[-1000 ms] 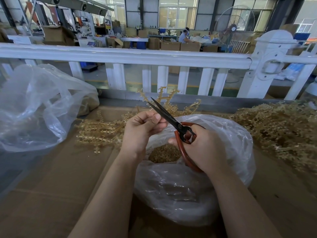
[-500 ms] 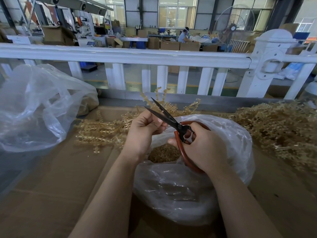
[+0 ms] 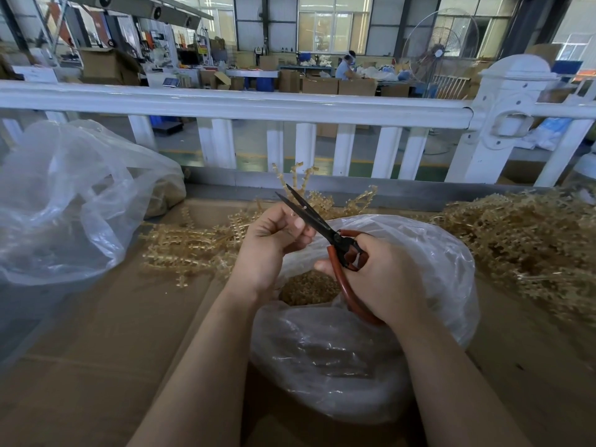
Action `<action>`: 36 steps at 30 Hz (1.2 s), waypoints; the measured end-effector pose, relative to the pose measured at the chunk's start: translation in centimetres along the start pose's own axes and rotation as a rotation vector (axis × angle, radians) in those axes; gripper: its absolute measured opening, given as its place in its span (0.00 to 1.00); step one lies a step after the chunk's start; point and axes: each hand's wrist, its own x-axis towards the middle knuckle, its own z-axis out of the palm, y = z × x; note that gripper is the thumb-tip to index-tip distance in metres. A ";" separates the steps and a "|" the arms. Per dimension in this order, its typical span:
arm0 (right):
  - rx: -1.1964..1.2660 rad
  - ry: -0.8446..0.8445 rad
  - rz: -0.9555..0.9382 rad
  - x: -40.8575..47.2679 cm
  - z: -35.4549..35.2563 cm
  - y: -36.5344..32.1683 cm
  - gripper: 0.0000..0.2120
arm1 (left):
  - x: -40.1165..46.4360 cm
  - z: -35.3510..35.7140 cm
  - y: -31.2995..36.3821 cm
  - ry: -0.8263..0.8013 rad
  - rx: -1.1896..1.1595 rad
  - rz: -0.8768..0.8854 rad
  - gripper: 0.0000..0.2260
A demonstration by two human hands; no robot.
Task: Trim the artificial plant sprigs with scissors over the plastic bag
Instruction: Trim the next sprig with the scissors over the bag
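Right hand (image 3: 383, 279) grips the red handles of the scissors (image 3: 325, 229), blades slightly parted above the plastic bag (image 3: 429, 253). Left hand (image 3: 274, 243), fingers curled, pinches a sprig (image 3: 303, 183) at the blades, above the bag's far-left edge. Loose sprigs (image 3: 187, 250) lie left of the bag, a larger heap (image 3: 529, 240) to its right

cardboard surface (image 3: 106, 343) | plastic bag (image 3: 371, 375) | sprig piles (image 3: 532, 240) | second bag (image 3: 61, 204)
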 end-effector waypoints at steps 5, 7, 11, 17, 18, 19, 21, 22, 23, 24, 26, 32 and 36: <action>-0.008 0.009 -0.002 0.0 -0.2 -0.2 0.33 | 0.1 0.0 0.0 -0.002 -0.048 -0.013 0.05; -0.003 0.010 0.000 0.1 -0.2 -0.2 0.34 | 0.1 -0.1 -0.1 -0.009 -0.059 -0.012 0.05; -0.012 0.022 0.014 0.1 -0.2 -0.1 0.32 | 0.2 -0.2 -0.4 -0.019 -0.074 -0.018 0.05; -0.030 0.033 0.004 0.0 0.0 0.0 0.33 | 0.2 -0.5 -0.3 -0.030 -0.089 -0.052 0.08; -0.032 0.029 0.003 0.0 0.0 0.0 0.32 | 0.2 -0.5 -0.3 -0.029 -0.085 -0.063 0.08; -0.032 0.024 -0.003 0.0 0.0 0.1 0.31 | 0.2 -0.5 -0.3 -0.020 -0.079 -0.080 0.07; -0.027 0.011 -0.015 0.0 0.0 0.2 0.29 | 0.2 -0.5 -0.3 0.025 -0.120 -0.119 0.06; -0.022 0.006 -0.016 -0.1 0.0 0.2 0.28 | 0.2 -0.5 -0.2 0.059 -0.174 -0.138 0.06; -0.006 0.003 -0.008 -0.1 0.0 0.2 0.28 | 0.3 -0.6 -0.2 0.092 -0.223 -0.153 0.06; 0.024 0.002 0.011 -0.1 0.0 0.2 0.26 | 0.3 -0.7 0.0 0.114 -0.257 -0.164 0.05; 0.105 0.003 0.064 0.0 0.0 0.0 0.18 | 0.2 -0.7 0.2 0.100 -0.266 -0.177 0.02; 0.517 0.008 0.184 0.5 -0.3 -0.9 0.08 | -0.2 0.1 0.0 -0.007 -0.103 -0.202 0.03; 0.619 -0.022 0.235 0.6 -0.4 -1.3 0.09 | -0.2 0.4 -0.2 -0.021 -0.020 -0.206 0.03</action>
